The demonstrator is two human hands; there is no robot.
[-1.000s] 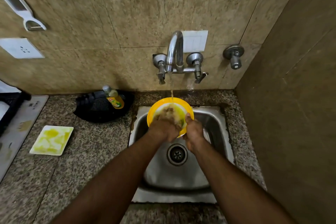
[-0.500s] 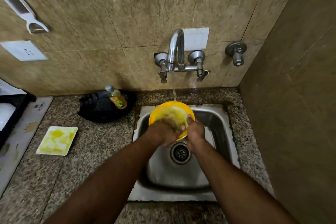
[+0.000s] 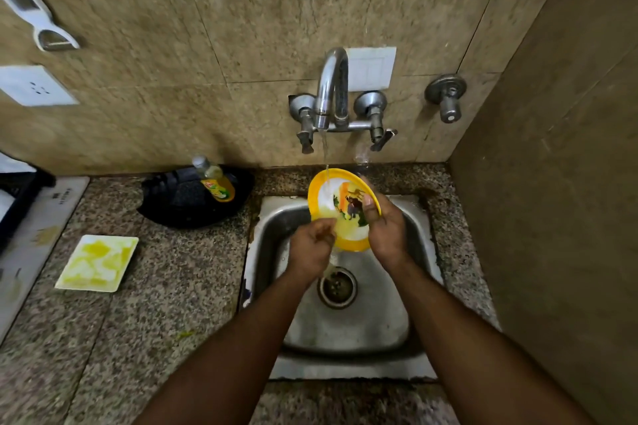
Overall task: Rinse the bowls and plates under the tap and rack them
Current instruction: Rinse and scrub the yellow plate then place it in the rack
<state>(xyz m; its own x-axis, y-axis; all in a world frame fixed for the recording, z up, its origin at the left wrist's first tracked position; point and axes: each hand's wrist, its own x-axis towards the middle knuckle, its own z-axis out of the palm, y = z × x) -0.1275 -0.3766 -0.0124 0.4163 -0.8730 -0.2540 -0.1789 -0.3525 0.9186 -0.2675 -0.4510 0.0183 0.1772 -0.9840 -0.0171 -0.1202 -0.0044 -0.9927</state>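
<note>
Yellow plate [image 3: 348,217] looks like light, stiff plastic or melamine, not brittle. It is wet now, so I judge it slick. Best hold is at the rim, thumb on the face and fingers behind.

My right hand [image 3: 385,229] has that grip: it holds the plate's right edge, thumb lying over the printed picture. My left hand [image 3: 310,247] is at the lower-left rim with fingers curled loosely; I cannot tell if it really pinches the plate or just touches it.

The plate is tilted up over the back of the sink [image 3: 348,324], under the tap [image 3: 331,93], with the stream hitting its upper left.

Look: round, shallow, yellow rim, pale centre with a cartoon animal print, some yellowish film low down.

A square plate [image 3: 97,263] smeared yellow waits on the bench near its left edge, not yet rinsed.
</note>
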